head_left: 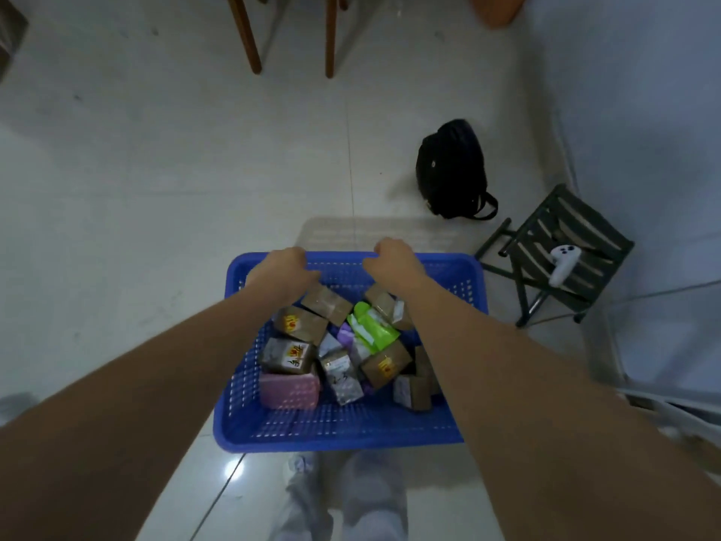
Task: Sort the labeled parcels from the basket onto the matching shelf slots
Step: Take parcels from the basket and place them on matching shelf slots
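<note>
A blue plastic basket (335, 427) is held above the tiled floor in front of me. Both hands grip its far rim: my left hand (286, 265) near the rim's left part, my right hand (394, 255) near its middle, fingers curled over the edge. Inside lie several small parcels: brown boxes with red-yellow labels (302, 324), a silver packet (341, 374), a green pouch (372, 326) and a pink box (288, 390). No shelf is in view.
A black backpack (452, 169) lies on the floor beyond the basket. A dark folding stool (558, 251) with a white controller (563, 263) stands at the right. Wooden chair legs (245, 33) are at the top. My legs show below the basket.
</note>
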The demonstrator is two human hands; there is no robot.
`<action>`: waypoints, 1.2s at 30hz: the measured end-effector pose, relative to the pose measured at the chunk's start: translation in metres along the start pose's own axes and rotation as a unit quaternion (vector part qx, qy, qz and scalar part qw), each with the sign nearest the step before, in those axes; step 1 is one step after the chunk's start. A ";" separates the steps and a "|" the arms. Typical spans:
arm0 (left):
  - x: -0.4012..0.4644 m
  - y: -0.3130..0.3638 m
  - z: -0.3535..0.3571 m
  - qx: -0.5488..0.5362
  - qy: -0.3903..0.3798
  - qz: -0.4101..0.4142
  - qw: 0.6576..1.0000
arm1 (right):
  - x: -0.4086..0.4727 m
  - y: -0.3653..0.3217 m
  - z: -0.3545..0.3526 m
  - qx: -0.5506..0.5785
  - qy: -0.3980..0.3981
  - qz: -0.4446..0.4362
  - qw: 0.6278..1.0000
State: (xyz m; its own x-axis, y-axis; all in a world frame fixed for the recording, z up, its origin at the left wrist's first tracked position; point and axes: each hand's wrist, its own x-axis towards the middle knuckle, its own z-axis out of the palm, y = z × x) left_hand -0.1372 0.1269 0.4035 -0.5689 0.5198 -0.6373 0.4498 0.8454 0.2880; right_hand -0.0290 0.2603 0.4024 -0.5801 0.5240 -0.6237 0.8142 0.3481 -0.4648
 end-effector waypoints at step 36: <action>0.145 -0.069 0.281 -0.197 -0.086 -0.115 0.970 | 0.153 0.244 0.221 0.415 0.076 0.232 0.876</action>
State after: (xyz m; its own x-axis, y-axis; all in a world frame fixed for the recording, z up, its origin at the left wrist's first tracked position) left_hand -0.0576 0.1091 0.0907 -0.4841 0.3118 -0.8176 0.0064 0.9356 0.3530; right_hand 0.0753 0.2536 0.0546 -0.1306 0.5786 -0.8051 0.6247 -0.5825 -0.5200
